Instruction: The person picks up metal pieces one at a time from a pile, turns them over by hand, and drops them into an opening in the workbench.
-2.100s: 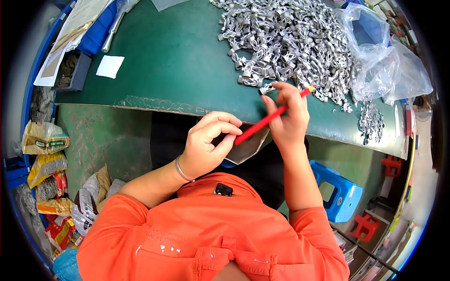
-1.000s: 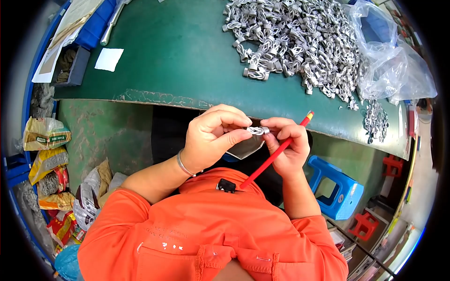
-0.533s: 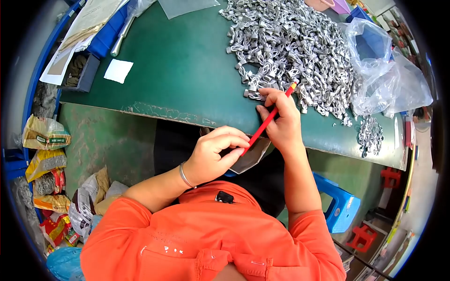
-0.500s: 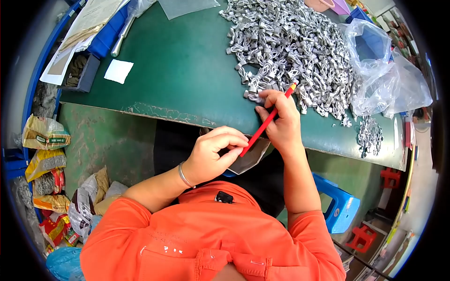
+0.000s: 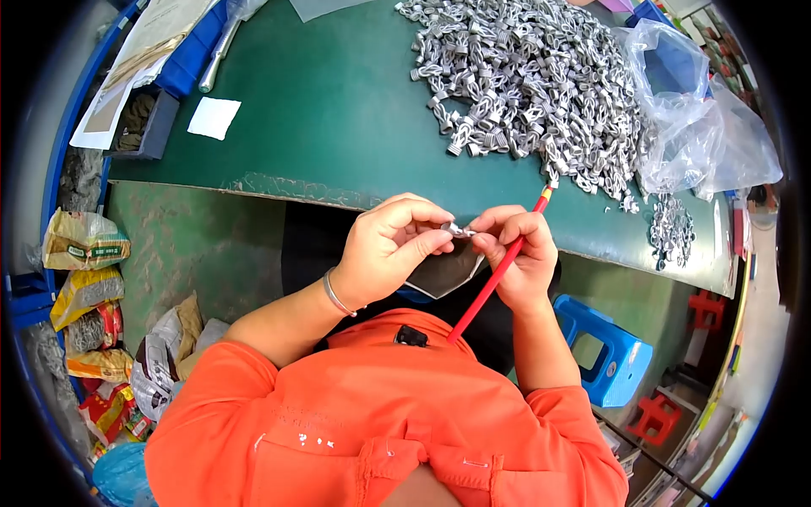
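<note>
Between my two hands, just in front of the table edge, is a small grey fitting point(image 5: 457, 229), like those in the pile. My left hand point(image 5: 380, 249) pinches one end of it with thumb and fingers. Across from it, my right hand point(image 5: 522, 253) has thumb and forefinger at the other end. Tucked through the right fingers is a red pencil point(image 5: 490, 289), slanting with its yellow end up and its lower end near my shirt. A large pile of grey looped fittings point(image 5: 532, 84) lies on the green table point(image 5: 321, 110) beyond my hands.
Clear plastic bags point(image 5: 688, 135) lie right of the pile, near a small heap of dark rings point(image 5: 672, 230). A white paper square point(image 5: 214, 117) and a blue bin point(image 5: 179, 69) are at left. A blue stool point(image 5: 621, 363) stands right; sacks point(image 5: 156, 363) sit on the floor at left.
My right hand has drawn back from the pile's near edge toward my left hand. A grey fitting is now between them. The pencil's lower end has left my left fingers.
</note>
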A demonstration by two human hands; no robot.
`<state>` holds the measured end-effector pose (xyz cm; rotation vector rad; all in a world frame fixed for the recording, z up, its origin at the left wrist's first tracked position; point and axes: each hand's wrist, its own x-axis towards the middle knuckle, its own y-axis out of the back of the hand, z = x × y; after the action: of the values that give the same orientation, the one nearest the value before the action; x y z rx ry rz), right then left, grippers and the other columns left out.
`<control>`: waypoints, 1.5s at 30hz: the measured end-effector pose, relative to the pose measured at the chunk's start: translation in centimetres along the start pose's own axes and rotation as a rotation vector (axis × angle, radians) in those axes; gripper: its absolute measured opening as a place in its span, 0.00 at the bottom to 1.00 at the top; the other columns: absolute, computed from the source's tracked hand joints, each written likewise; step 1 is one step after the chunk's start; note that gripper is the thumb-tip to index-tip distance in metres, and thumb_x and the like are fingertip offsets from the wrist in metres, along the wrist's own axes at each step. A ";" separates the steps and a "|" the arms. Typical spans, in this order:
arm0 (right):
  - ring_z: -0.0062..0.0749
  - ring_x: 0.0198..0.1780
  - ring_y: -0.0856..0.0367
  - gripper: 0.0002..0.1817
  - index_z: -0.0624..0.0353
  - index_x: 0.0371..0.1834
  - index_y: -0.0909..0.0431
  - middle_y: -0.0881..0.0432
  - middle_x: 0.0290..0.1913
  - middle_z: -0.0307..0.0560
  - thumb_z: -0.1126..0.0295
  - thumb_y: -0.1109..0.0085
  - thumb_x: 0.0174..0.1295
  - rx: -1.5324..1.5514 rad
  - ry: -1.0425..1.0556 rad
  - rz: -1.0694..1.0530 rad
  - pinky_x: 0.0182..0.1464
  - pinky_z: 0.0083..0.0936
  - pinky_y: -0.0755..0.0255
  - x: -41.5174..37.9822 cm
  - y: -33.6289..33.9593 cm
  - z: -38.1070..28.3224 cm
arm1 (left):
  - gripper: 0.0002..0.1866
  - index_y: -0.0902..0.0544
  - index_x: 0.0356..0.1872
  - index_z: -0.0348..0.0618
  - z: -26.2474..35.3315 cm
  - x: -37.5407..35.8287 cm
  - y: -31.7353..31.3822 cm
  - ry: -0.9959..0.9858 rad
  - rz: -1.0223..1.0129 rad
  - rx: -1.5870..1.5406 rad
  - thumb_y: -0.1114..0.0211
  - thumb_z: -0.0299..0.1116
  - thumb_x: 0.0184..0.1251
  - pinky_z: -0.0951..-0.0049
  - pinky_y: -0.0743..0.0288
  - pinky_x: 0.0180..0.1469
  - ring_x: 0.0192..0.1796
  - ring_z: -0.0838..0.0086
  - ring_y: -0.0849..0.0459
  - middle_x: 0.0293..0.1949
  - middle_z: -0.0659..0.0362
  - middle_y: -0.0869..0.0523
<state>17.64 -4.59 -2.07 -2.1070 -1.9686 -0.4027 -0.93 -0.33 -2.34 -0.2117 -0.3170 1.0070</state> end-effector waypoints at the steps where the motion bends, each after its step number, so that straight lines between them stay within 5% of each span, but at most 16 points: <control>1: 0.29 0.38 0.20 0.16 0.60 0.32 0.37 0.22 0.39 0.52 0.88 0.38 0.53 -0.010 0.075 -0.009 0.38 0.21 0.23 -0.1 0.3 0.5 | 0.10 0.23 0.45 0.29 0.0 0.0 0.0 0.008 -0.004 -0.002 0.39 0.17 0.62 0.75 0.19 0.44 0.43 0.70 0.16 0.46 0.51 0.22; 8: 0.35 0.42 0.17 0.19 0.60 0.32 0.37 0.26 0.42 0.51 0.91 0.38 0.49 -0.062 0.153 0.090 0.41 0.23 0.20 -0.7 -0.5 -0.4 | 0.14 0.22 0.45 0.29 0.4 -0.2 -0.4 -0.035 -0.032 0.160 0.38 0.11 0.57 0.73 0.20 0.52 0.48 0.71 0.19 0.47 0.52 0.23; 14: 0.39 0.37 0.19 0.19 0.59 0.29 0.35 0.18 0.36 0.54 0.81 0.29 0.46 -0.217 0.271 -0.039 0.41 0.28 0.26 0.8 1.5 -0.8 | 0.07 0.16 0.32 0.37 1.3 0.1 -0.2 -0.286 -0.042 0.708 0.31 0.19 0.50 0.73 0.22 0.40 0.39 0.65 0.16 0.38 0.52 0.16; 18: 0.41 0.40 0.19 0.14 0.61 0.31 0.31 0.18 0.40 0.50 0.81 0.34 0.48 -0.587 0.316 -0.029 0.43 0.29 0.26 5.0 2.5 -1.3 | 0.10 0.17 0.37 0.38 2.8 4.3 1.1 -0.493 -0.003 0.978 0.34 0.18 0.51 0.65 0.25 0.49 0.45 0.59 0.19 0.42 0.50 0.19; 20: 0.46 0.44 0.20 0.13 0.62 0.34 0.30 0.19 0.44 0.51 0.80 0.35 0.49 -0.729 0.191 -0.126 0.46 0.33 0.27 7.4 2.2 -1.3 | 0.19 0.23 0.49 0.39 2.9 7.7 1.8 -0.421 0.040 1.129 0.35 0.22 0.52 0.63 0.31 0.56 0.52 0.54 0.25 0.48 0.50 0.23; 23: 0.51 0.49 0.22 0.14 0.60 0.36 0.28 0.19 0.47 0.52 0.79 0.36 0.47 -0.871 0.388 -0.190 0.51 0.39 0.28 9.0 1.9 0.4 | 0.22 0.24 0.51 0.39 1.4 10.7 2.9 -0.388 0.068 1.264 0.34 0.23 0.51 0.62 0.31 0.55 0.53 0.52 0.26 0.48 0.49 0.24; 25: 0.51 0.49 0.22 0.13 0.60 0.35 0.28 0.19 0.47 0.51 0.80 0.38 0.46 -0.970 0.434 -0.210 0.53 0.37 0.28 8.2 1.9 0.3 | 0.24 0.25 0.51 0.38 1.5 10.7 2.6 -0.268 -0.115 1.308 0.32 0.23 0.49 0.61 0.30 0.55 0.52 0.51 0.26 0.49 0.47 0.25; 31: 0.47 0.41 0.21 0.12 0.61 0.34 0.25 0.18 0.44 0.52 0.84 0.39 0.45 -0.776 0.312 -0.067 0.42 0.35 0.26 2.9 3.1 1.3 | 0.20 0.23 0.47 0.34 0.6 6.4 0.4 -0.339 -0.143 1.045 0.31 0.23 0.50 0.65 0.26 0.46 0.44 0.55 0.23 0.45 0.49 0.25; 38: 0.47 0.39 0.20 0.14 0.61 0.35 0.26 0.18 0.39 0.50 0.82 0.35 0.45 -0.748 0.350 -0.009 0.42 0.35 0.27 2.7 2.6 1.0 | 0.22 0.23 0.49 0.36 0.2 5.5 -0.5 -0.353 -0.010 0.949 0.29 0.25 0.51 0.72 0.24 0.39 0.41 0.66 0.22 0.46 0.52 0.25; 40: 0.47 0.39 0.20 0.12 0.61 0.34 0.26 0.18 0.37 0.49 0.83 0.36 0.46 -0.744 0.340 0.019 0.40 0.35 0.27 2.7 2.5 1.1 | 0.21 0.20 0.46 0.39 0.5 5.4 -1.1 -0.468 -0.090 0.954 0.27 0.28 0.49 0.71 0.25 0.41 0.39 0.65 0.23 0.45 0.53 0.25; 43: 0.48 0.37 0.20 0.10 0.62 0.32 0.27 0.19 0.34 0.50 0.85 0.39 0.48 -0.699 0.261 0.168 0.39 0.34 0.26 2.1 2.2 0.8 | 0.18 0.19 0.42 0.40 0.6 5.1 -1.5 -0.373 -0.178 1.061 0.27 0.28 0.48 0.68 0.26 0.42 0.42 0.62 0.22 0.44 0.53 0.24; 45: 0.34 0.35 0.20 0.08 0.63 0.33 0.29 0.19 0.34 0.47 0.83 0.39 0.55 -0.426 0.086 0.322 0.40 0.26 0.26 1.7 2.1 0.7 | 0.17 0.20 0.41 0.38 -0.4 5.7 -1.3 -0.471 -0.073 1.109 0.28 0.29 0.49 0.64 0.27 0.43 0.40 0.58 0.23 0.41 0.53 0.25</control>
<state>19.82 -2.96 -2.07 -2.5534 -1.5591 -0.8933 3.02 3.83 -1.37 1.0431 -0.1489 1.0227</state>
